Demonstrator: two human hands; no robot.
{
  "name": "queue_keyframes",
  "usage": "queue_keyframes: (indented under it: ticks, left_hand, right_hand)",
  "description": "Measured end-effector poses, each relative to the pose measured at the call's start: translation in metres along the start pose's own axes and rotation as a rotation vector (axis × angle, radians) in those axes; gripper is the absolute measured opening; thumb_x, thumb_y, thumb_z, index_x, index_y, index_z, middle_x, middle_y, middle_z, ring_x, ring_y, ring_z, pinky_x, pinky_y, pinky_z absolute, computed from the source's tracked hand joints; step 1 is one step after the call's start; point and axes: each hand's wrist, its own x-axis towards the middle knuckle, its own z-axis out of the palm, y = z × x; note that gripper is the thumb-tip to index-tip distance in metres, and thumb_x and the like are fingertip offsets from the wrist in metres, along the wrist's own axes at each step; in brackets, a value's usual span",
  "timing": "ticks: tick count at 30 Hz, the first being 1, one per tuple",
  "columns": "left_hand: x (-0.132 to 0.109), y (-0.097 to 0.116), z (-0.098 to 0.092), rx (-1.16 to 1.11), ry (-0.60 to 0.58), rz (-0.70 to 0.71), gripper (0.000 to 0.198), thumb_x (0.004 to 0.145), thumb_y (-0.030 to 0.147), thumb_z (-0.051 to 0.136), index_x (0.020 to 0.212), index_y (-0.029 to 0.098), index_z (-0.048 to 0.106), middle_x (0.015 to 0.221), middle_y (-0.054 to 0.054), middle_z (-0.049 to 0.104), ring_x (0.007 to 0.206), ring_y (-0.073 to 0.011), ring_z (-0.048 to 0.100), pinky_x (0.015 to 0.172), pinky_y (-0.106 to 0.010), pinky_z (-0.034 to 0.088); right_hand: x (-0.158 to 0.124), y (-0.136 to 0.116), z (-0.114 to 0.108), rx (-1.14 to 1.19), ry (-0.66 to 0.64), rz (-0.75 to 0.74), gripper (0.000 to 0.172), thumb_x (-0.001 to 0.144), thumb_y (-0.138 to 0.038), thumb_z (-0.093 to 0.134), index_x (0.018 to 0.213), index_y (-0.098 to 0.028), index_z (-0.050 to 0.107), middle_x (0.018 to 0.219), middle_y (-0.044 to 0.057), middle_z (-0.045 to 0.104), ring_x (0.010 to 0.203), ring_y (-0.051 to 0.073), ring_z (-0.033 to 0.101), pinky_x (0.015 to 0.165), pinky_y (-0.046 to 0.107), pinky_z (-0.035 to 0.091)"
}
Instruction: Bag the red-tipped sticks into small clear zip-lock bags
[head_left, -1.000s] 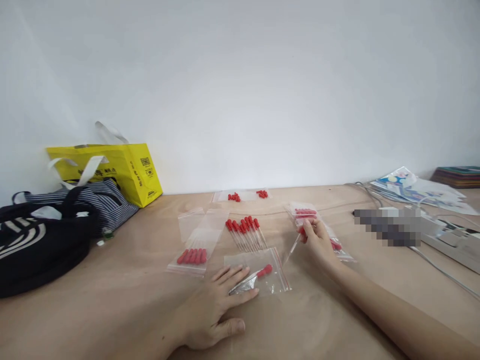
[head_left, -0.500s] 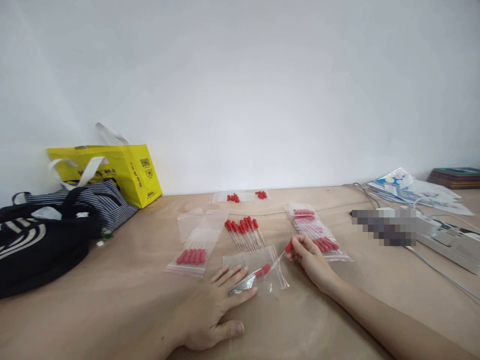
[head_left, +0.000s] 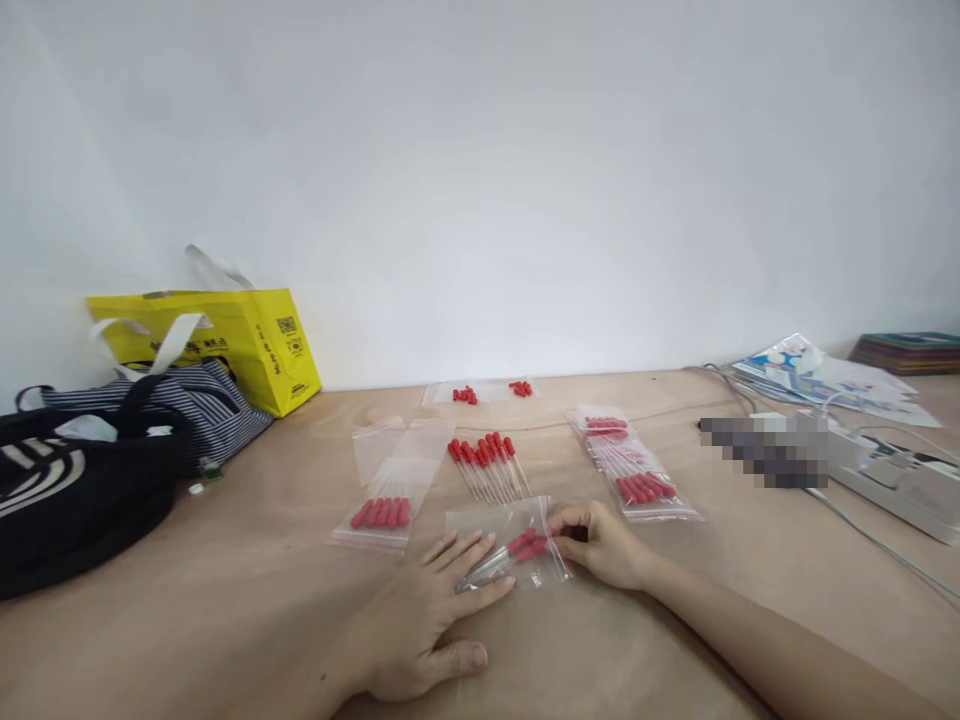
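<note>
My right hand point(head_left: 600, 545) is curled loosely at the mouth of the small clear zip bag point(head_left: 510, 545), fingertips touching the red bulb ends of the droppers point(head_left: 527, 546) going in. Can't honestly tell whether I'm pinching one or just nudging it. My left hand point(head_left: 427, 620) lies flat and spread out, fingers pressing the bag's other end onto the table point(head_left: 225, 620), holding nothing.

Progress-wise, I'd say about halfway: this bag has only two or so droppers in it. A filled bag point(head_left: 384, 512) sits to the left with a row of red bulbs, two more filled bags point(head_left: 634, 465) lie off to the right, and a loose pile of droppers point(head_left: 487, 465) just behind still looks unbagged. Empty bags point(head_left: 394, 440) wait beside that pile.

The droppers are thin clear stems with soft-looking red rubbery caps; the bags are crinkly, glossy plastic with a red strip at the seal. The tabletop is smooth pale wood.
</note>
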Motion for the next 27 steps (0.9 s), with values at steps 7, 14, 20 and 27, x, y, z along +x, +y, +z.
queue_keyframes:
  ticks: [7,14,20,27]
  left_hand:
    - [0.0,0.0,0.002,0.027,0.01,-0.009,0.05,0.086,0.052,0.042,0.131,0.035,0.031,0.14,-0.005,0.019,0.125,-0.0307,0.021,0.098,-0.052,0.018]
    - [0.001,0.004,-0.01,0.007,-0.101,-0.032,0.05,0.087,0.051,0.041,0.133,0.034,0.028,0.141,-0.007,0.015,0.126,-0.0327,0.016,0.097,-0.057,0.016]
    - [-0.003,-0.006,0.002,-0.039,-0.017,-0.049,0.064,0.082,0.047,0.05,0.136,0.034,0.018,0.142,-0.006,0.019,0.124,-0.0347,0.021,0.095,-0.057,0.021]
    - [-0.007,-0.012,0.008,-0.04,0.039,-0.051,0.059,0.081,0.049,0.05,0.133,0.037,0.025,0.138,-0.004,0.028,0.12,-0.0359,0.028,0.093,-0.057,0.026]
  right_hand:
    - [0.005,0.011,0.004,0.005,0.064,0.079,0.019,0.062,-0.036,0.065,0.058,-0.017,0.063,0.052,-0.002,0.052,0.048,0.009,0.042,0.044,0.02,0.032]
    - [0.038,0.014,-0.022,-0.06,0.212,0.115,0.012,0.066,-0.026,0.057,0.061,-0.016,0.06,0.06,-0.001,0.061,0.057,0.011,0.053,0.056,0.022,0.041]
    - [0.098,0.007,-0.017,-0.317,0.444,0.329,0.012,0.063,-0.023,0.058,0.072,-0.016,0.059,0.073,0.007,0.065,0.066,0.018,0.059,0.059,0.026,0.042]
    - [0.122,-0.01,-0.004,-0.461,0.362,0.504,0.019,0.06,-0.017,0.06,0.079,-0.014,0.057,0.073,0.013,0.065,0.07,0.024,0.061,0.056,0.028,0.041]
